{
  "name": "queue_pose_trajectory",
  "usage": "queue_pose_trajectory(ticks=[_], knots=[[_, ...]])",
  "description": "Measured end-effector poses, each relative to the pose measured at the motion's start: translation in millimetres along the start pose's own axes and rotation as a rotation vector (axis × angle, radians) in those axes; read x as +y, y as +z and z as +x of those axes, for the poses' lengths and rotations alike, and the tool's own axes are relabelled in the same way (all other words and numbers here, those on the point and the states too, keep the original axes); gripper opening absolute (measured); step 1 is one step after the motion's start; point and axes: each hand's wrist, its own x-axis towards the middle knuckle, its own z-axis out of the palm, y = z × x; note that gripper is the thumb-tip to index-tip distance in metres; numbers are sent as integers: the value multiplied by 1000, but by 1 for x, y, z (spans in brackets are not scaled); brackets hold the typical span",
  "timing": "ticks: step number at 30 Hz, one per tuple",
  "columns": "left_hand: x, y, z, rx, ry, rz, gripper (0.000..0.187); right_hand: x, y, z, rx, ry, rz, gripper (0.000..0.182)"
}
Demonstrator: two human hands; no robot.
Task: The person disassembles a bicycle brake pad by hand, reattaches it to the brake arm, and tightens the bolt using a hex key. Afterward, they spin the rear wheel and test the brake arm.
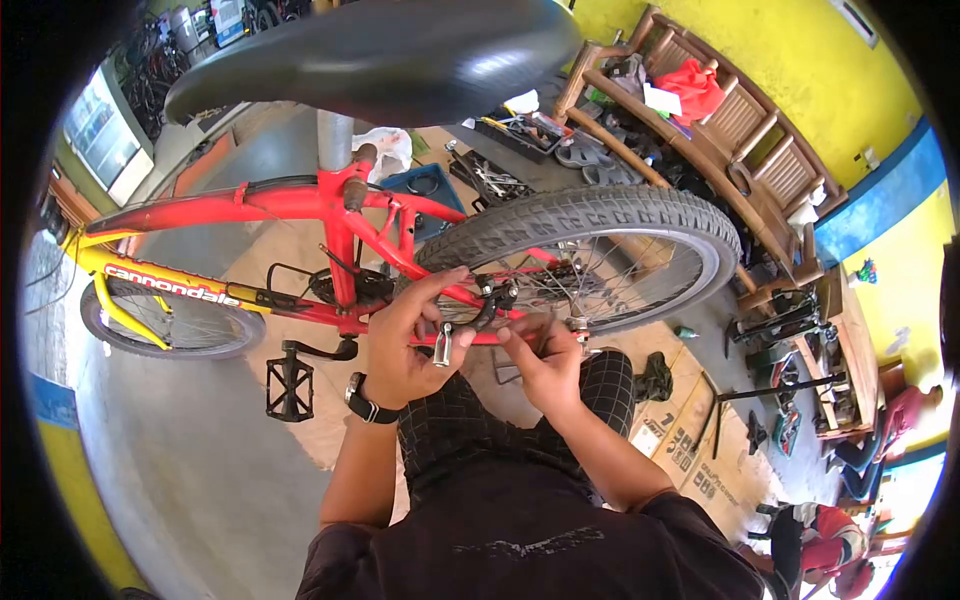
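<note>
A red and yellow bicycle frame (260,205) stands before me, with its rear wheel (715,235) on the right. My left hand (405,335), a watch on its wrist, curls closed around a small black and silver bicycle part (490,305) beside the rear wheel. A bright metal end (443,345) sticks down between its fingers. My right hand (545,365) is pinched closed just right of that part, its thumb and fingertips together. What lies between those fingertips is too small to make out.
Above the frame juts a black saddle (380,60); a pedal (289,388) hangs at left. Tools and a blue tray (425,185) lie behind the wheel. A wooden bench (700,170) stands at the wall. Cardboard (690,450) covers the floor. Other people (825,540) are at lower right.
</note>
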Motion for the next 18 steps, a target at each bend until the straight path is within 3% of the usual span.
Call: queue_pose_trajectory(ticks=[1, 4, 7, 18], knots=[[-2, 1, 1, -21, 1, 5, 57, -32, 10, -4, -9, 218, 64, 13], [-1, 7, 5, -106, -58, -107, 59, -45, 12, -2, -65, 647, 428, 23], [-10, 7, -1, -253, -146, -101, 56, -40, 17, 2, -72, 692, 597, 25], [-5, 19, 3, -159, -34, -263, 53, -36, 32, 9, -2, 835, 1061, 15]])
